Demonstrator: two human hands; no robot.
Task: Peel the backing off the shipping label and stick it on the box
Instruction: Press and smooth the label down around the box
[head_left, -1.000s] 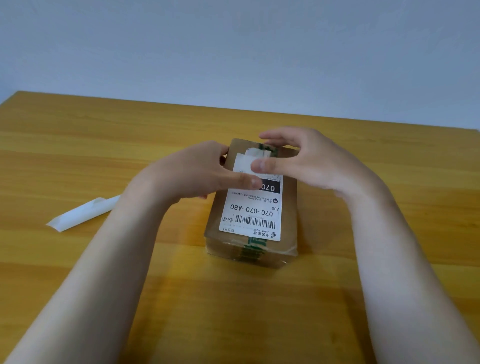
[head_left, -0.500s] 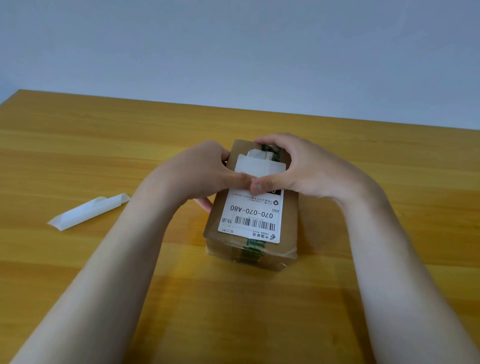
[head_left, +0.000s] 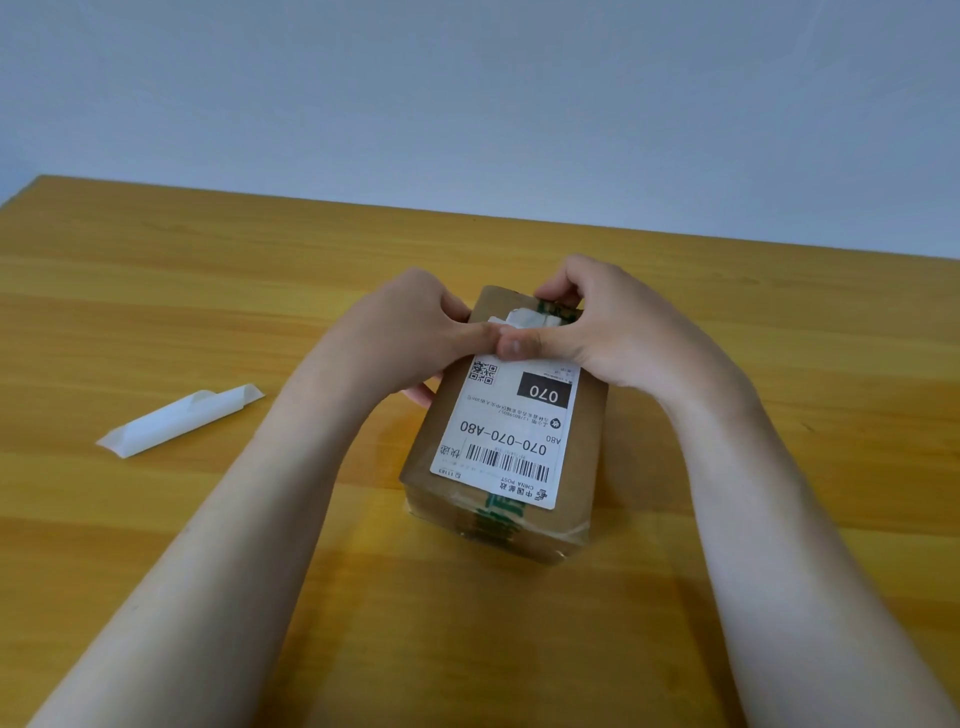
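While the label lies lengthwise along the box in the middle of the surface, its near end flat, the left hand and right hand clasp the box's far end, thumbs meeting on the label's rumpled far edge, equally near it.

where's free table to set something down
Bare table right of the right forearm, along the far edge, and between the peeled backing and left forearm. Crowded: far end of the cardboard box, under left hand and right hand.
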